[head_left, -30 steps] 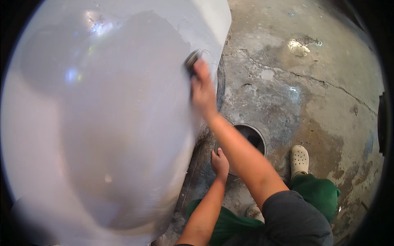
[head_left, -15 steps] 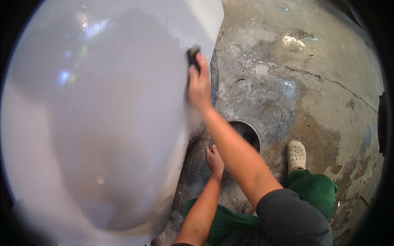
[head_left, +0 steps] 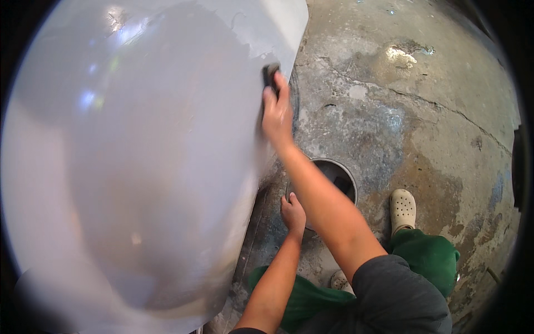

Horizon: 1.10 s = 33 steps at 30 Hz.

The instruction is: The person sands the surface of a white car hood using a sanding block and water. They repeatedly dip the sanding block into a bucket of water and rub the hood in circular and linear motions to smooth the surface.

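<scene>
A large, smooth, light grey panel (head_left: 150,167) of what looks like a vehicle body fills the left side, with a wet, shiny surface. Near its right edge my right hand (head_left: 278,118) presses a dark sanding block (head_left: 270,75) flat on it; the fingers are wrapped round the block and slightly blurred. Lower down, my left hand (head_left: 292,214) is closed at the near left rim of a round bucket (head_left: 349,173). My right forearm crosses over the bucket and hides part of it. A dark piece (head_left: 340,182) shows inside, its kind unclear.
Stained, cracked concrete floor (head_left: 439,139) spreads to the right, with wet patches. My feet in beige clogs (head_left: 403,209) stand close to the bucket. Something dark (head_left: 518,167) stands at the far right rim.
My right hand has slid the block slightly to the right along the panel, toward its edge. My left hand stays at the bucket rim.
</scene>
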{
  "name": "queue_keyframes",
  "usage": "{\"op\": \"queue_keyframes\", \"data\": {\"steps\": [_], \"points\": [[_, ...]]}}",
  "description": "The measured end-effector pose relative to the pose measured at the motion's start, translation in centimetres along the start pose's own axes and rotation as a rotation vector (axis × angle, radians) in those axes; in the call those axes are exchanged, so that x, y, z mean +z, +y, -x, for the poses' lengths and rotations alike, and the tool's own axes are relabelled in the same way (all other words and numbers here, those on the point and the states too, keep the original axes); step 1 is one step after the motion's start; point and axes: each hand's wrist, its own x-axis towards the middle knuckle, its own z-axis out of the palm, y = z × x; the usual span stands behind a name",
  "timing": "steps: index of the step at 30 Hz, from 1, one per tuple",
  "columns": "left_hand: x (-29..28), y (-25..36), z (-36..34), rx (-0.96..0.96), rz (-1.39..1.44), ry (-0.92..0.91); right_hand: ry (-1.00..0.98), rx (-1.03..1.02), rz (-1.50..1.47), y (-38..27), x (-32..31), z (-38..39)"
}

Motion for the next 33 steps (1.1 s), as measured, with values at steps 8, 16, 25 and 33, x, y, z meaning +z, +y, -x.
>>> {"op": "queue_keyframes", "data": {"steps": [8, 16, 25, 33], "points": [[-0.4, 0.8, 1.1, 0.152, 0.075, 0.076, -0.234, -0.232, -0.046, -5.8, 0.3, 17.0], [-1.4, 0.0, 3.5, 0.036, 0.112, -0.011, 0.052, 0.105, -0.307, 0.1, 0.7, -1.2], [-1.8, -7.5, 10.1, -0.247, 0.347, 0.030, -0.184, -0.260, -0.086, -2.8, 0.5, 19.6], [-4.3, -4.2, 5.3, 0.227, 0.106, 0.145, 0.045, -0.089, -0.047, -1.6, 0.5, 3.8]]}}
